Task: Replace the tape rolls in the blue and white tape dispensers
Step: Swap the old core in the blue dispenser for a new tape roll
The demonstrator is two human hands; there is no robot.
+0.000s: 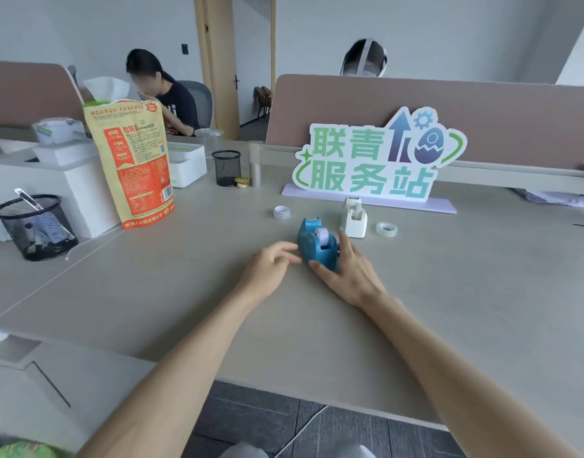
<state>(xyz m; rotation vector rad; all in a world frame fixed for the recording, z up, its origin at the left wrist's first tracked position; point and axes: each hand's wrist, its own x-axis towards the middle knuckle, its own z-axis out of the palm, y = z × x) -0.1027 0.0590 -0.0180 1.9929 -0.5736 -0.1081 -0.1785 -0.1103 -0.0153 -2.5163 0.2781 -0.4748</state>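
Blue tape dispenser [318, 243] mid-bench [449, 292], white roll seated in its cradle, right hand [348, 271] fingers spread against its near end, left hand [270, 271] loosely open just beside, white tape dispenser [354, 218] just behind, toward far edge.

Dispenser [318, 244] between hands [270, 271], on desk [449, 309]

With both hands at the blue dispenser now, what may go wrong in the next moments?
1. The right hand touches only one side of the blue plastic tape dispenser; it may slide on the smooth grey desk.
2. The loose clear tape roll lies near the white plastic dispenser; a nudge may roll it away.
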